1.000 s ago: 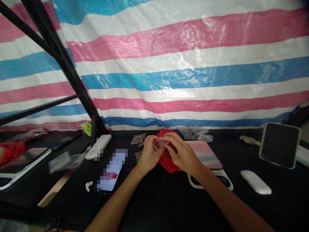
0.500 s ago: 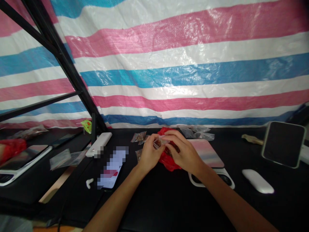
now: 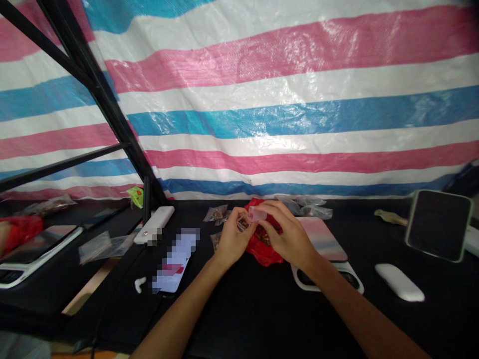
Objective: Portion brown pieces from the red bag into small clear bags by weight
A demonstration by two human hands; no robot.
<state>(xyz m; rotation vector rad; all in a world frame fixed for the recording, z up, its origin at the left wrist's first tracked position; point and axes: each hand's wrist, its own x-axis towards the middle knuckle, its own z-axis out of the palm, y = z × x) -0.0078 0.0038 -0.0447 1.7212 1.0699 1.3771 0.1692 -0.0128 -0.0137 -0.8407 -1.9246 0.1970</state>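
Note:
My left hand (image 3: 232, 238) is closed round a small clear plastic bag (image 3: 243, 223), its mouth held open and brown bits inside. Between the thumb and fingers of my right hand (image 3: 286, 232) is a small translucent pinkish cup (image 3: 257, 214), tilted at the bag's mouth. Under both hands lies a red plastic bag (image 3: 264, 253) holding brown dried bits. Filled clear bags (image 3: 217, 213) rest just left of my left hand. Partly behind my right forearm stands a white kitchen scale (image 3: 324, 239) with a shiny plate.
To the left lie a phone (image 3: 175, 262), a white power bank (image 3: 154, 224) and a white earbud (image 3: 139, 284). A white oval case (image 3: 399, 282) and a dark-screened device (image 3: 438, 225) are at the right. Clear bags (image 3: 309, 205) lie behind the scale. A black metal frame (image 3: 112, 117) rises at left.
The small cup, mostly hidden before, now shows tilted in my right hand at the mouth of the bag. The right fingers have lifted slightly. My left hand stays in place.

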